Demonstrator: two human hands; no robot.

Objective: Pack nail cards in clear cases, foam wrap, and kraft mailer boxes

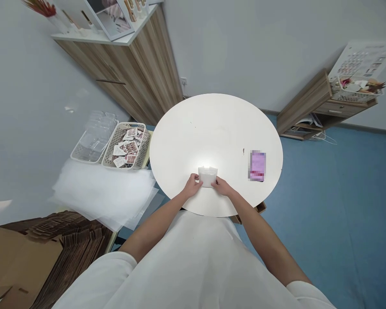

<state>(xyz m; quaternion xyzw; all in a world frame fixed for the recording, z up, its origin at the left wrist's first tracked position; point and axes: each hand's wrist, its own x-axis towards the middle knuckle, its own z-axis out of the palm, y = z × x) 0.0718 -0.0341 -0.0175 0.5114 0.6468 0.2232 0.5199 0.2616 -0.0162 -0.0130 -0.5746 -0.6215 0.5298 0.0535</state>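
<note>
A small white packet (207, 177), which looks like folded thin sheet, is held near the front edge of the round white table (212, 124). My left hand (192, 185) pinches its left side, thumb toward me. On the opposite side my right hand (222, 186) grips the packet's right edge the same way. Its top rim looks uneven, with raised corners; whether anything is inside is hidden. To the right on the tabletop lies a flat purple item (257, 166), blurred into blocks, apart from both hands.
Left of the table are translucent white sheets (106, 189), a basket of printed cards (126, 146), and another with clear plastic containers (98, 133). Folded brown cardboard (25, 262) stands lower left. A wooden cabinet (141, 64) rises behind; a low shelf unit (321, 107) stands right.
</note>
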